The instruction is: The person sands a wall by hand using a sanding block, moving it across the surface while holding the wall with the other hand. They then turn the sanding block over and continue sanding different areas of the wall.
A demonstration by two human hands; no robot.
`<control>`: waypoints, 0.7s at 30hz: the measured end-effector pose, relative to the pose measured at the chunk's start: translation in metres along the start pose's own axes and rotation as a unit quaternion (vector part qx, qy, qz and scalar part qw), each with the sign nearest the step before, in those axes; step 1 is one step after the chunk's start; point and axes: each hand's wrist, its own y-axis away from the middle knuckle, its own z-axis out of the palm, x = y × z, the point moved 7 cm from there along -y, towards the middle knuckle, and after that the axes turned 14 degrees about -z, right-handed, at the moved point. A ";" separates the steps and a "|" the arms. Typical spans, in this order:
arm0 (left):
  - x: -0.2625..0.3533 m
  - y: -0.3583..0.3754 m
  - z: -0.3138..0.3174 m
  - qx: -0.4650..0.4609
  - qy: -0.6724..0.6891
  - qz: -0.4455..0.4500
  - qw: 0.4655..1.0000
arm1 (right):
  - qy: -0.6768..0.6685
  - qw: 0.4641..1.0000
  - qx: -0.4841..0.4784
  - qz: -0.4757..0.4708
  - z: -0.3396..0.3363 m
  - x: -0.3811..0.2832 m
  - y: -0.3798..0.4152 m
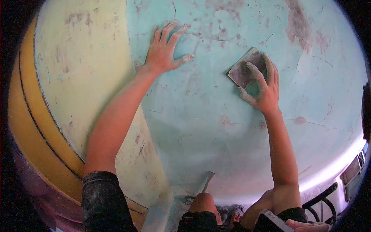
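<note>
My left hand (164, 50) lies on the blue-green wall (201, 92) with its fingers spread, holding nothing. Its fingertips are dusty. To the right, my right hand (266, 87) grips a dark square of sandpaper (247, 71) against the same wall. The fingers reach over its right side, while the thumb is at its lower corner. Cracks and brownish bare patches (299, 27) mark the paint around both hands. Pale dust coats the right fingers.
A yellow wall section (85, 50) meets the blue-green one at left, beside an orange-yellow frame (42, 127). A flat metal blade (208, 179) shows above a bent knee (203, 203). Black curved metal tubing (320, 199) stands at lower right, near another person's hand (307, 226).
</note>
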 end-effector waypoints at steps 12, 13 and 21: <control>-0.003 -0.001 0.001 -0.005 -0.004 -0.009 1.000 | 0.002 1.000 0.002 -0.007 -0.001 -0.001 0.000; -0.003 0.000 0.002 -0.010 0.000 -0.011 1.000 | 0.000 1.000 0.003 -0.006 -0.002 0.000 0.000; -0.004 -0.003 0.002 -0.012 -0.003 -0.008 1.000 | -0.006 1.000 0.008 0.000 0.000 0.003 -0.001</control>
